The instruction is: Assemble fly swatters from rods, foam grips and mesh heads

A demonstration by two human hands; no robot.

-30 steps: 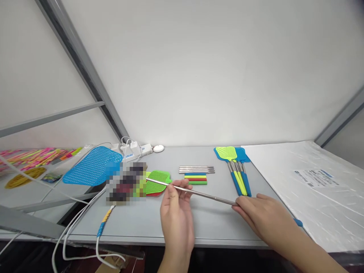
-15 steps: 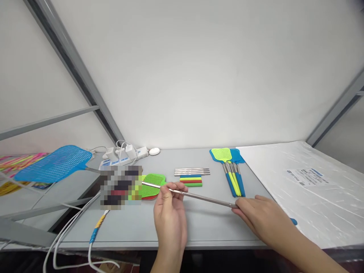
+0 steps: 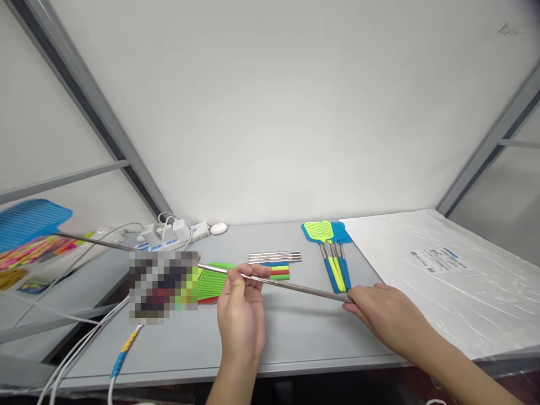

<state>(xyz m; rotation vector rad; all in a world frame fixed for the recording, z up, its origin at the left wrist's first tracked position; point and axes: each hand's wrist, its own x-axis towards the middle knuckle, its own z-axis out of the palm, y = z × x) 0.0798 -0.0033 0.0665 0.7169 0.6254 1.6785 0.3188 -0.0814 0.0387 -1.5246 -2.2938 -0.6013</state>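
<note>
A fly swatter with a blue mesh head and a long thin telescopic metal rod [image 3: 304, 288] lies across both hands, held above the table. My left hand [image 3: 240, 320], palm up, pinches the rod near its middle between thumb and fingers. My right hand [image 3: 379, 315] is closed round the rod's right end; the grip there is hidden in the fist. The blue head [image 3: 34, 219] reaches the left picture edge, partly cut off. Behind my left hand lie green mesh heads [image 3: 212, 283] with red below, coloured tubes [image 3: 280, 270] and several short metal rods [image 3: 275, 257].
Several swatters [image 3: 333, 253] with blue and yellow-green handles lie together behind my right hand. A white wrapped sheet [image 3: 405, 270] covers the table's right side. At the left are a power strip [image 3: 172, 243], white cables [image 3: 80, 337], a blurred patch and a metal frame post [image 3: 143, 185].
The blue head has moved left, away from my hands, and a longer stretch of rod shows. Both hands keep their hold. The whole view has shifted a little.
</note>
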